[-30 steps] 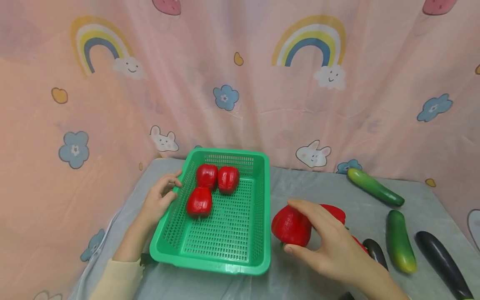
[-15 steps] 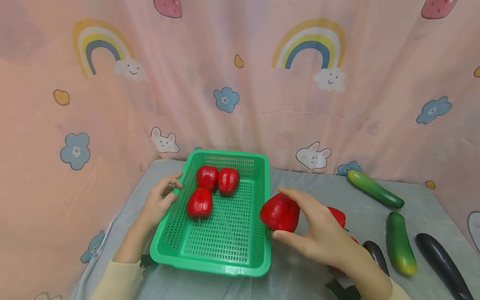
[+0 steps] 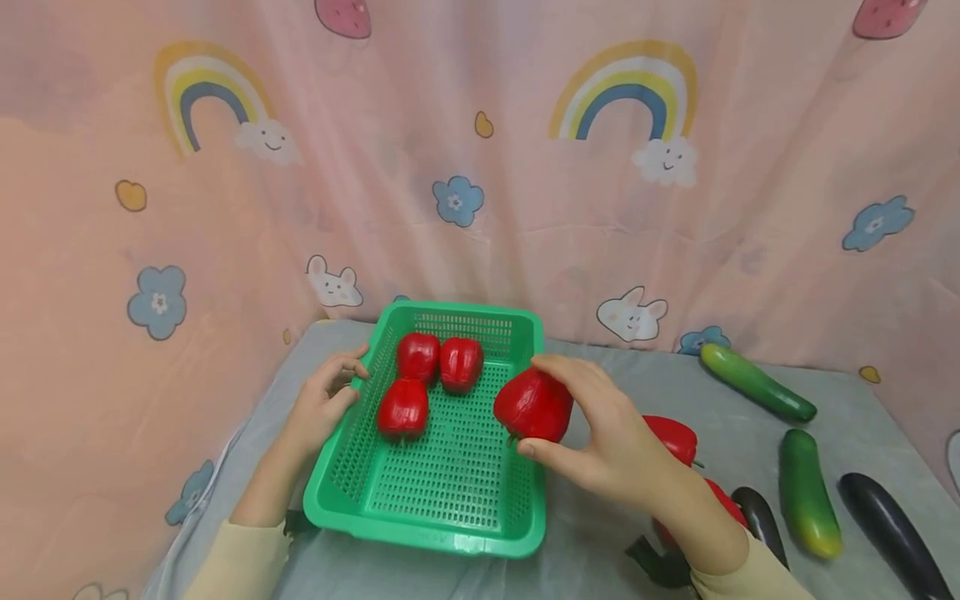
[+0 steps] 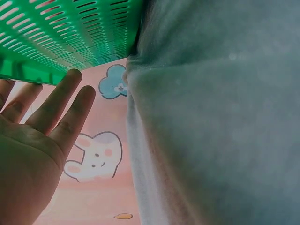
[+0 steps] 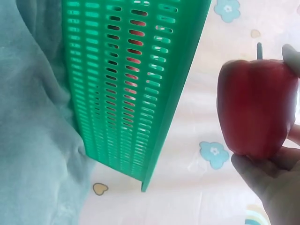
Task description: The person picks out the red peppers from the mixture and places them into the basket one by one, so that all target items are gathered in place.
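My right hand (image 3: 611,429) holds a red bell pepper (image 3: 532,405) between thumb and fingers, over the right rim of the green basket (image 3: 465,546). In the right wrist view this bell pepper (image 5: 258,105) is above the rim level, its stem showing. My left hand (image 3: 322,408) is at the basket's left rim. The left wrist view shows its fingers (image 4: 70,108) fairly straight, fingertips right at the rim. Three more red bell peppers lie inside toward the back left: one at the rear (image 3: 417,357), one beside it (image 3: 461,365), one in front (image 3: 403,408).
Right of the basket are more red peppers (image 3: 672,437), partly behind my right arm. Two green zucchini (image 3: 757,382) and two dark eggplants (image 3: 896,533) lie farther right on the grey cloth (image 3: 600,367). A patterned pink curtain (image 3: 517,250) hangs close behind the table.
My right hand has carried the bell pepper leftward and up, from beside the basket to over its right rim. The peppers behind it show more now. My left hand stays at the rim.
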The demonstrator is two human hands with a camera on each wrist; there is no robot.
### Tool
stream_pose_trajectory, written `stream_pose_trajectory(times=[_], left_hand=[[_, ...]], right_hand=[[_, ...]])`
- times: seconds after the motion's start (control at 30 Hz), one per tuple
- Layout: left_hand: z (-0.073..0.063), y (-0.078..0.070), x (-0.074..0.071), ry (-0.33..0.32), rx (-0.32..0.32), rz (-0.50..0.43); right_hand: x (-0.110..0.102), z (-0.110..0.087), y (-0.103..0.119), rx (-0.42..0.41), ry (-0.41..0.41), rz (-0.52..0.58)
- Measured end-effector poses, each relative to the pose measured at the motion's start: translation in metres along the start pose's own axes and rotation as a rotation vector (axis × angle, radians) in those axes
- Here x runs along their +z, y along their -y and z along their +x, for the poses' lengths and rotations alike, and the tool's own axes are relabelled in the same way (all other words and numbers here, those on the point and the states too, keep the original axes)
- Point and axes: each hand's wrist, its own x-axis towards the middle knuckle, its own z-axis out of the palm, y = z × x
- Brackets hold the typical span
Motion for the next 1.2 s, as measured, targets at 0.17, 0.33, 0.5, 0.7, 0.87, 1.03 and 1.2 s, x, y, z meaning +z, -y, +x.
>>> stream_pose_trajectory(times=[0.17,0.33,0.5,0.7,0.87,1.03,1.2], left_hand=[[0.000,-0.001,0.000,0.003,-0.009,-0.001],[0.000,-0.001,0.000,0.005,-0.018,-0.004],[0.001,0.001,0.001,0.002,-0.005,-0.012],[0.001,0.001,0.000,0.004,0.004,-0.009],[0.001,0.000,-0.001,0.011,-0.009,-0.006],[0.001,0.001,-0.001,0.012,-0.007,-0.013],[0.001,0.002,0.000,0.013,0.007,-0.024]], right_hand=[[0.003,0.011,-0.003,-0.026,-0.013,-0.011],[0.005,0.020,-0.002,0.004,0.012,-0.016],[0.009,0.032,-0.003,0.026,0.065,-0.011],[0.015,0.045,-0.004,0.069,0.135,0.014],[0.024,0.053,-0.006,0.117,0.182,0.057],[0.035,0.061,-0.009,0.130,0.211,0.079],[0.046,0.067,-0.014,0.134,0.230,0.101]])
